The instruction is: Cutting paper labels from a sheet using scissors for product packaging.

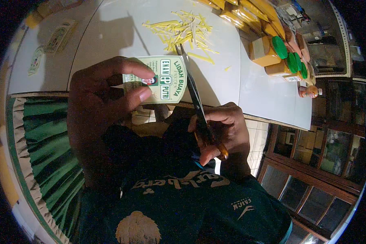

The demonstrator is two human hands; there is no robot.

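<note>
Pale-green label [177, 87], printed, w/ a rounded R end, is up in front of the person's chest, over the near edge of the white table [256, 97]. L hand [99, 87] has it pinched btwn thumb & index fingertip, thumb on the printed face; other fingers mostly hidden. R hand [227, 130] is curled round the amber handles of the scissors [196, 97], thumb & fingers closed on them. Dark blades point up & away, lying right along the label's R edge; can't tell if they touch it, or if they're fully together.

Just past the tips: loose heap of thin yellow & whitish strips [187, 32] on the tabletop, a few bits strayed toward the R. Far L of table, 2 more labels, one upper [59, 37], one lower [35, 60], lie flat, well apart from the heap. Hard shadows fall across the top nr them.

R side of table: yellow packs [256, 12] at the back, then orange-filled jars w/ green lids [279, 47], then a small bottle [309, 92] nr the corner. Below L, green pleated cloth [49, 134]; below R, pale floor tiles [254, 140] & a dark wood cabinet [301, 187] w/ panes. Person wears a dark tee [171, 211].
</note>
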